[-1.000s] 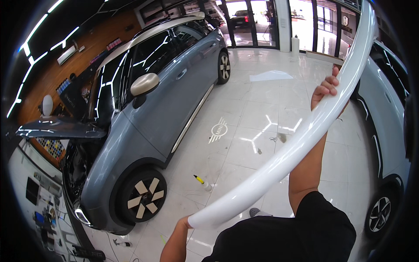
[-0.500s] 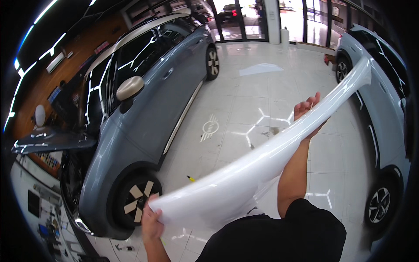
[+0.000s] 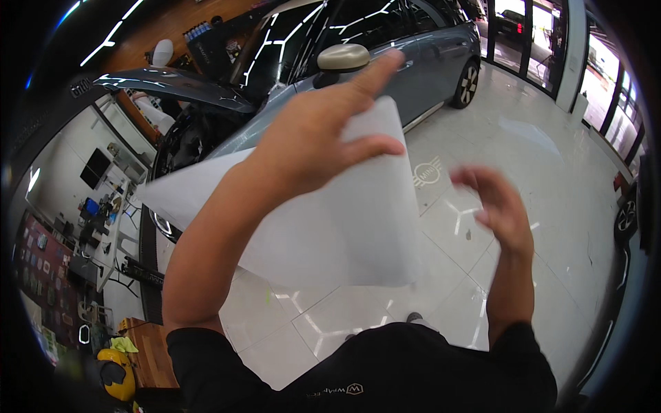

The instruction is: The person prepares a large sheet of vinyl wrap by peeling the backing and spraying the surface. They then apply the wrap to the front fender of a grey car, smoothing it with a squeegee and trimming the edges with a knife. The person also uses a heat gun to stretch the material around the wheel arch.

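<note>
Broad white sheet (image 3: 330, 234), pointed at left, round-cornered on top; right grip (image 3: 500, 206) loose, left grip (image 3: 313, 134) of unclear hold.

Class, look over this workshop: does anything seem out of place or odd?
A pale, translucent thin sheet lies loose on the glossy white tiled floor, beyond the bare right hand, looking stray; a small dark mark mars that floor.

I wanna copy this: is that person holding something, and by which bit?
The right grip is empty. The left grip is at the white sheet, by its top corner; whether it's holding on can't be told.
</note>
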